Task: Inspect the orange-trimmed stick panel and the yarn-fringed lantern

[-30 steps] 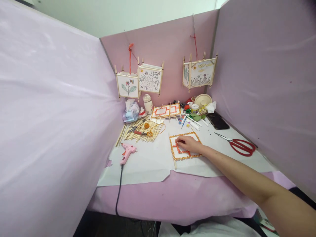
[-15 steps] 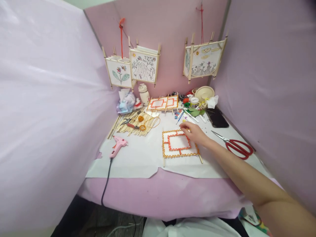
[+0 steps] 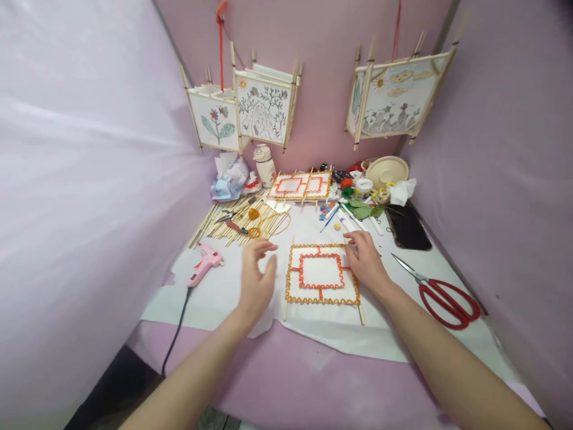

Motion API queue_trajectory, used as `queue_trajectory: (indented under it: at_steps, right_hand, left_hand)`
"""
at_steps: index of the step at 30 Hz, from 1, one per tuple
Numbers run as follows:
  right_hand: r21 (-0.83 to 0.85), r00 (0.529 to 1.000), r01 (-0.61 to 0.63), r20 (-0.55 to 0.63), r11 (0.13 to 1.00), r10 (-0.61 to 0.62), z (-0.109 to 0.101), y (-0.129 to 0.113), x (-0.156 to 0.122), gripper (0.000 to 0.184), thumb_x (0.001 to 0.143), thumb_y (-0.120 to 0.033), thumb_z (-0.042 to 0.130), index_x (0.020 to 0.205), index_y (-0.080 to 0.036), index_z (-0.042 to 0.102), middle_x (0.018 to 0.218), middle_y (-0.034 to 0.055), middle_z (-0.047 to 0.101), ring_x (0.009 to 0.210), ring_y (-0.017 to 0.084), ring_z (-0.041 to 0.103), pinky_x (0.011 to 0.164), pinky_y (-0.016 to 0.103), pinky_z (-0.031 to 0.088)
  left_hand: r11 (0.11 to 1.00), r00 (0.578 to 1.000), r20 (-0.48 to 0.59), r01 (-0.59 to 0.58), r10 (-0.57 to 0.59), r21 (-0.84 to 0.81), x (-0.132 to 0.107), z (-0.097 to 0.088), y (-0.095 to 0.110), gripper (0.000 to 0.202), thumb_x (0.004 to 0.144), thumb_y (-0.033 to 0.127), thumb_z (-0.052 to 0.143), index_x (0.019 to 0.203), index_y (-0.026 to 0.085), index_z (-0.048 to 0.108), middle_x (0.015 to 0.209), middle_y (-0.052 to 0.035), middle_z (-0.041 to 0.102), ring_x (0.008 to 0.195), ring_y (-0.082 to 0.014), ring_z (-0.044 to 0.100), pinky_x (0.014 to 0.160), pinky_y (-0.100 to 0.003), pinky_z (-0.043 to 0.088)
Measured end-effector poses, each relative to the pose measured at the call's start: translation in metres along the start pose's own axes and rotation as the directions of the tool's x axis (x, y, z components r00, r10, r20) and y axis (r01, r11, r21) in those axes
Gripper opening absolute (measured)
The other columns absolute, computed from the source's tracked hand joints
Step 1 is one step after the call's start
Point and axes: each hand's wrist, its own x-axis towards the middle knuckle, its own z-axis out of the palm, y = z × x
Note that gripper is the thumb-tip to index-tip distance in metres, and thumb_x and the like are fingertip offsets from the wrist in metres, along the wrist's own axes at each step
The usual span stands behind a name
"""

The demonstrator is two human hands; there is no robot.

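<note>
A square panel (image 3: 320, 272) lies flat on the white sheet, with thin wooden sticks at its sides, a wavy ochre border and an inner square of wavy orange trim. My right hand (image 3: 367, 263) is at its upper right corner, the thumb and fingers closed about the side stick there. To the left of the panel, my left hand (image 3: 258, 278) hovers with thumb and fingers apart, holding nothing. A pink glue gun (image 3: 205, 264) lies farther left, its black cord running over the table edge.
Red-handled scissors (image 3: 441, 298) and a black phone (image 3: 408, 227) lie at the right. Pliers (image 3: 236, 227) rest on a pile of sticks (image 3: 268, 224). A similar panel (image 3: 298, 186) and a bottle (image 3: 264, 166) stand behind. Picture lanterns (image 3: 398, 95) hang above.
My left hand has come into view beside the panel. My right hand stays at the upper right corner, while the panel has turned slightly. The camera view has also shifted.
</note>
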Motion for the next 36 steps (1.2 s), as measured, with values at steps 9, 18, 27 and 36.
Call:
queue_trajectory:
  at_steps: [9,18,27,36]
  right_hand:
    - [-0.049,0.995,-0.097,-0.003,0.994,0.097,-0.004,0.002,-0.002,0.029,0.092,-0.021,0.041,0.117,-0.023,0.056,0.128,0.0124,0.044,0.115,0.025,0.054,0.099,0.045,0.048]
    - [0.290,0.939,-0.341,0.054,0.894,0.340,-0.004,0.004,0.001,0.020,0.087,-0.035,0.058,0.105,-0.028,0.060,0.123,0.0080,0.055,0.119,0.025,0.055,0.100,0.044,0.049]
    - [0.651,0.727,-0.678,0.523,0.341,0.445,-0.013,-0.010,0.005,0.037,0.077,-0.032,0.067,0.113,-0.025,0.061,0.126,0.0092,0.065,0.102,0.026,0.068,0.088,0.042,0.057]
    - [0.807,0.728,-0.587,0.494,0.059,0.475,-0.021,-0.001,0.014,0.023,0.078,-0.024,0.068,0.101,-0.023,0.070,0.107,0.0040,0.074,0.099,0.022,0.069,0.096,0.039,0.053]
  left_hand:
    - [0.991,0.987,0.095,0.129,-0.130,0.020,-0.004,0.048,-0.047,0.033,0.088,0.012,0.047,0.117,0.025,0.050,0.131,-0.0106,0.041,0.130,-0.0216,0.041,0.106,-0.046,0.044]
    - [0.925,0.951,0.160,0.296,-0.263,-0.238,0.003,0.041,-0.050,0.024,0.090,0.023,0.052,0.114,0.027,0.052,0.136,-0.0073,0.041,0.135,-0.0221,0.040,0.115,-0.048,0.035]
    - [0.756,0.898,0.240,0.441,-0.369,-0.483,0.003,0.044,-0.057,0.026,0.088,0.023,0.058,0.114,0.027,0.053,0.133,-0.0055,0.051,0.133,-0.0208,0.044,0.116,-0.044,0.032]
    - [0.440,0.671,0.582,0.741,-0.459,-0.507,0.007,0.037,-0.035,0.046,0.082,0.033,0.068,0.125,0.021,0.055,0.133,-0.0113,0.058,0.118,-0.0266,0.059,0.098,-0.041,0.050]
